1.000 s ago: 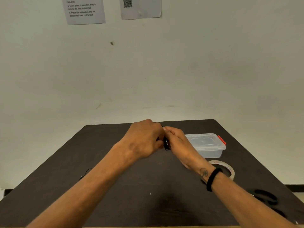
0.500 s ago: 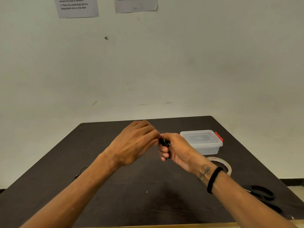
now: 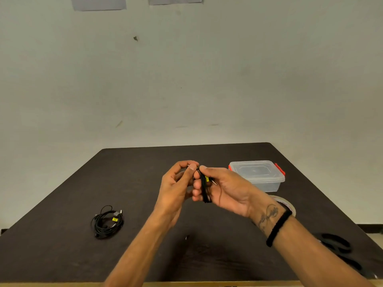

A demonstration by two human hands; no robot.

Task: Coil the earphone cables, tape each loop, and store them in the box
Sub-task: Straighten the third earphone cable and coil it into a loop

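— Desk (image 3: 145,183) first, dark, under both hands; lidded clear box (image 3: 257,175) just beyond the right hand (image 3: 226,189).
— And that hand?
— Curled round a black earphone coil (image 3: 205,189); left hand (image 3: 178,183) pinches its top. Second coil (image 3: 107,222) lies well left of them.
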